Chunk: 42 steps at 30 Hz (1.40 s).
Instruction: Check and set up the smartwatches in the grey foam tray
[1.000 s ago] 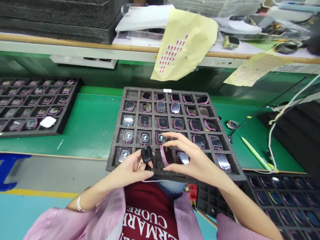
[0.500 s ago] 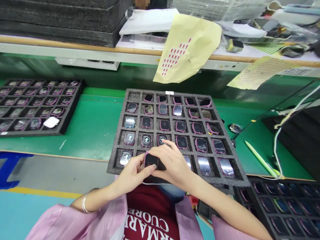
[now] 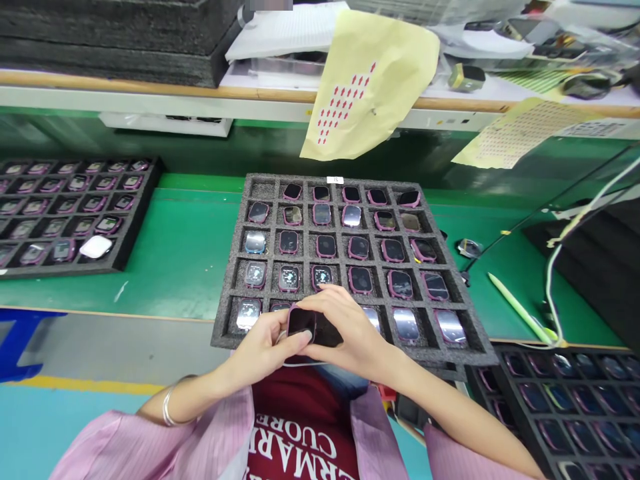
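Observation:
Over the near edge of the black foam tray [image 3: 227, 293], I hold a smartwatch [image 3: 299, 321] with a dark screen and a purple-pink case. My left hand [image 3: 267, 343] grips it from the left, thumb lying on the lower part of its screen. Curled around from the right, my right hand [image 3: 345, 327] has its fingertips at the watch's upper edge and thumb near its lower side. A white cable [image 3: 295, 365] runs below the hands; where it ends is hidden. Most tray cells hold similar watches, a few with lit dials.
Another watch tray [image 3: 125, 250] stands at left, with a white watch-shaped piece [image 3: 96, 247] on it. More watches fill a dark tray [image 3: 505, 400] lower right. A green pen-like stick [image 3: 517, 307] and a loose watch [image 3: 469, 249] lie right. Yellow paper [image 3: 375, 87] hangs from the shelf.
The view has shifted slightly. My right hand's raised index finger has come down towards the watch, and its fingers are now closer together. The left hand keeps its hold.

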Available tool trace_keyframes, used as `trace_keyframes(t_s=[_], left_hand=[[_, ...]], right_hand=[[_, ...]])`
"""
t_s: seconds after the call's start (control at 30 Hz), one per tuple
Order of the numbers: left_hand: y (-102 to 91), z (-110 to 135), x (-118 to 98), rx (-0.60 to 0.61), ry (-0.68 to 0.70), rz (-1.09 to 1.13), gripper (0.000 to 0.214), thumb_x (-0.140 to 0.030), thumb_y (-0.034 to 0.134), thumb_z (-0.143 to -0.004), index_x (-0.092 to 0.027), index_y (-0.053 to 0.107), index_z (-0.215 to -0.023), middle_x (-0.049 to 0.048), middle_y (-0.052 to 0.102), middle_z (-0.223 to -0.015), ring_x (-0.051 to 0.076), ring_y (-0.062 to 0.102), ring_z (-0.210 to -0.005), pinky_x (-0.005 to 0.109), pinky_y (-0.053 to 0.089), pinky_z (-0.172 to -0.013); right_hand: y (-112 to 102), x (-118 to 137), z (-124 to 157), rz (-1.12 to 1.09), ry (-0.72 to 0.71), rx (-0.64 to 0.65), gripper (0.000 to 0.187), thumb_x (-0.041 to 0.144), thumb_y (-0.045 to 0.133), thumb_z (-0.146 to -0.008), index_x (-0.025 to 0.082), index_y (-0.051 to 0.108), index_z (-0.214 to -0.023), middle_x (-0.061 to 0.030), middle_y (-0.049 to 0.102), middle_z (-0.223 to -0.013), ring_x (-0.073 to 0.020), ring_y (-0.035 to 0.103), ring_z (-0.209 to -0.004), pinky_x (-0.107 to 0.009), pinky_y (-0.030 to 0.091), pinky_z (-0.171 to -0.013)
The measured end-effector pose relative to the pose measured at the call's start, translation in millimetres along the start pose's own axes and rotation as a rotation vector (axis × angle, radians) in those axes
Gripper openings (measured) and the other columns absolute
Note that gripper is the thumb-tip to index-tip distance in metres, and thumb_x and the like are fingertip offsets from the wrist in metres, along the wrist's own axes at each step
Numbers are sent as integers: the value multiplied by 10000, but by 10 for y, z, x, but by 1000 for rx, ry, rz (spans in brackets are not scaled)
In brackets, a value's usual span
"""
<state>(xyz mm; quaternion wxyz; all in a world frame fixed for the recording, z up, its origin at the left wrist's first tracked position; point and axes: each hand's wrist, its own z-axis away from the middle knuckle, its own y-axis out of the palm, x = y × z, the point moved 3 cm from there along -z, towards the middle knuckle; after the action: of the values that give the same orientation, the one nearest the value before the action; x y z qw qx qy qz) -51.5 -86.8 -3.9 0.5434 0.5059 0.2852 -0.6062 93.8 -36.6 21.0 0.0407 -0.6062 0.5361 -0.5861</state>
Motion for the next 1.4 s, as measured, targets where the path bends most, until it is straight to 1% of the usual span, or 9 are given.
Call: trace_keyframes(t_s=[0.43,0.6,0.7,0.87,0.97,1.07,1.23,1.3,1.4], left_hand=[[14,2,-39,2,-18,10,308,-428,648,-816,-128,590,-860,-81,386,-514,19,253,-350,181,142,-329],[-43,9,21,41,-43,100,319,-435,647,-816,-122,598,-848,-58,475,-513,12,262,-312,174,136,-314],[-70,23,73,149,-38,171,324,-417,639,-824,-105,626,-910,40,647,-638,6,278,-301,171,132,-314],[-57,33,143,267,-47,295,331,-413,651,-803,-88,678,-860,89,678,-661,3,256,-302,174,113,-307],[-36,26,152,279,-39,321,318,-407,639,-815,-96,678,-865,89,682,-670,1,249,-293,179,111,-299],[-19,24,96,244,-10,242,309,-400,628,-832,-99,655,-890,70,669,-652,6,261,-322,176,142,-325],[-11,-3,-4,63,57,19,237,-346,642,-823,-113,598,-823,-24,519,-609,47,370,-460,174,271,-423],[-5,-16,31,32,27,-48,227,-339,644,-813,-122,579,-827,-62,424,-583,38,318,-423,179,234,-397],[-10,-26,109,15,2,-144,238,-346,640,-812,-124,578,-867,-70,391,-583,46,302,-423,189,215,-391]], right_hand=[[29,-3,32,-25,53,-48,394,354,709,-813,215,533,-1136,-41,685,-995,-212,645,-913,-496,358,-1032],[-1,-25,54,-301,101,-22,480,325,749,-791,198,556,-1212,-89,650,-1087,-236,602,-1013,-446,442,-963],[4,-42,63,-554,155,-3,334,290,654,-881,213,608,-1203,-91,619,-1128,-215,590,-1047,-390,483,-914],[62,-59,61,-763,228,-109,221,332,698,-843,227,717,-1037,-68,616,-1008,-202,617,-944,-371,518,-853],[49,-51,56,-753,236,-131,217,330,691,-849,224,716,-1036,-69,619,-1007,-199,624,-934,-362,527,-840],[-19,-14,52,-699,196,-73,253,340,651,-880,206,678,-1093,-83,628,-1043,-206,624,-965,-367,524,-852],[-100,51,79,-278,100,-52,545,290,768,-778,191,542,-1264,-103,630,-1141,-245,590,-1041,-411,477,-929],[-85,56,99,-156,94,-79,483,225,731,-809,199,537,-1251,-97,636,-1132,-244,587,-1036,-419,474,-925],[-33,48,119,-154,128,-77,445,171,721,-800,206,549,-1210,-84,644,-1096,-235,605,-991,-400,495,-890]])
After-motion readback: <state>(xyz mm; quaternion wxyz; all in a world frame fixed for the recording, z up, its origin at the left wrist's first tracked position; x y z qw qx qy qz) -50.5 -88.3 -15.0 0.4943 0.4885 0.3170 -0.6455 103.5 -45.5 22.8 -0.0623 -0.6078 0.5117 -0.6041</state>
